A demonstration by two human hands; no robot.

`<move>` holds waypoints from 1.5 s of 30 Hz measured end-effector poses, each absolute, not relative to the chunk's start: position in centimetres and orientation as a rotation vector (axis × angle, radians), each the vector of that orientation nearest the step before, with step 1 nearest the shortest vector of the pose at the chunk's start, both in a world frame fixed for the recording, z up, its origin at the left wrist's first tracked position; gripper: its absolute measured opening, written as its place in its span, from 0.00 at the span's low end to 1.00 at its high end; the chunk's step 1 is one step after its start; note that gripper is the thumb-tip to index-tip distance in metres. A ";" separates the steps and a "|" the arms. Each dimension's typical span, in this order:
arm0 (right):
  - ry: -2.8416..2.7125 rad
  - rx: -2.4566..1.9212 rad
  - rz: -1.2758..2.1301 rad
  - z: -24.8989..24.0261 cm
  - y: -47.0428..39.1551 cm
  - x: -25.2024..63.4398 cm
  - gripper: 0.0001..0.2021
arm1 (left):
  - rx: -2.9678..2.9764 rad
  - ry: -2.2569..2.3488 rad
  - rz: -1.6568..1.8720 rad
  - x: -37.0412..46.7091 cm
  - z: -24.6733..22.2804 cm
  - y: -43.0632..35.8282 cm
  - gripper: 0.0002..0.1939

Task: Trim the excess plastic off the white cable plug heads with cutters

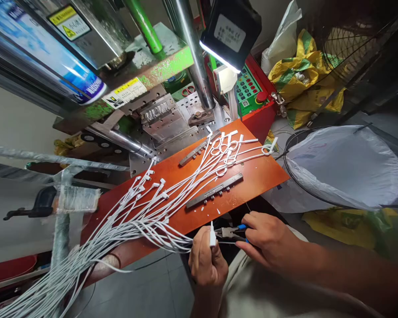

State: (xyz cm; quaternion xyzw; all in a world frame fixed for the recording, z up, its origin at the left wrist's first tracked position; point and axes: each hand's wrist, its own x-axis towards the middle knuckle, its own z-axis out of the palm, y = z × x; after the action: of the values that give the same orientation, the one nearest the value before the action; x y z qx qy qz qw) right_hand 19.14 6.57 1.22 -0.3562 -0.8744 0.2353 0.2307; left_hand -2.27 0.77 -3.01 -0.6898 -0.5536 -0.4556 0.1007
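Near the front edge of an orange board [268, 172], my left hand [207, 260] is closed round a white cable connector [212, 236], its narrow tip pointing up. My right hand [268, 234] grips blue-handled pliers [228, 232], whose jaws are beside the connector; whether they touch it I cannot tell. Many white cables [119, 229] run across the board from the lower left, several ending in white plugs and loops. Two metal bars with small pegs lie there too, a nearer bar [215, 191] and a farther bar [199, 150].
Behind the board stands a press with a steel mold [162, 119] and a lit lamp [232, 35]. A red control box [255, 97] is at its right. A white-lined hoop bag [345, 168] hangs at right. A clamp [36, 205] sits at left.
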 end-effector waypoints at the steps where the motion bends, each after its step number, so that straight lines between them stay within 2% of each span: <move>1: -2.412 -0.927 0.647 1.2 7.0 19.5 0.20 | -2.047 -1.632 -1.365 -2.4 -2.8 0.8 0.14; 4: -2.417 -0.798 0.729 1.3 8.0 20.5 0.25 | -2.088 -1.678 -1.540 -2.3 -1.8 0.7 0.12; 8: -2.420 -0.701 0.867 1.8 8.8 21.4 0.26 | -2.072 -1.953 -2.005 -1.1 -0.2 0.8 0.13; 13: -2.424 -0.771 0.640 2.6 9.2 21.5 0.25 | -1.768 -2.282 -2.452 0.1 0.5 1.1 0.20; 17: -2.439 -0.775 0.512 2.2 9.2 20.9 0.24 | -1.833 -2.434 -2.356 -0.1 0.8 0.9 0.21; 22: -2.426 -0.783 0.545 1.4 8.8 20.3 0.24 | -1.847 -2.467 -2.286 0.0 1.5 1.1 0.23; 25: -2.414 -0.799 0.802 1.6 8.6 20.4 0.25 | -1.865 -2.480 -2.276 -0.3 1.6 1.4 0.23; 30: -2.105 -0.858 1.609 2.6 8.7 20.8 0.28 | -2.110 -2.520 -2.277 -1.5 1.7 1.9 0.21; 35: -1.393 -0.760 2.428 1.5 8.0 20.4 0.35 | -2.307 -2.422 -2.707 -2.4 1.4 2.2 0.19; 38: -1.030 -0.631 2.650 0.5 7.2 19.7 0.40 | -2.276 -2.364 -2.977 -2.6 1.2 2.5 0.20; 41: -1.259 -0.699 2.470 0.7 7.3 19.6 0.38 | -2.292 -2.357 -2.923 -2.6 1.2 2.9 0.18; 45: -1.932 -0.907 1.773 1.7 8.0 20.3 0.30 | -2.170 -2.469 -2.755 -2.1 1.0 3.1 0.18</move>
State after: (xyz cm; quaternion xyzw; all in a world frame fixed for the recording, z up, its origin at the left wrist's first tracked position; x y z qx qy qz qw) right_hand 20.31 8.00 1.68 -0.3214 -0.6846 0.6283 0.1825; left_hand -2.06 3.14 0.96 -0.4250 -0.4834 -0.5396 -0.5427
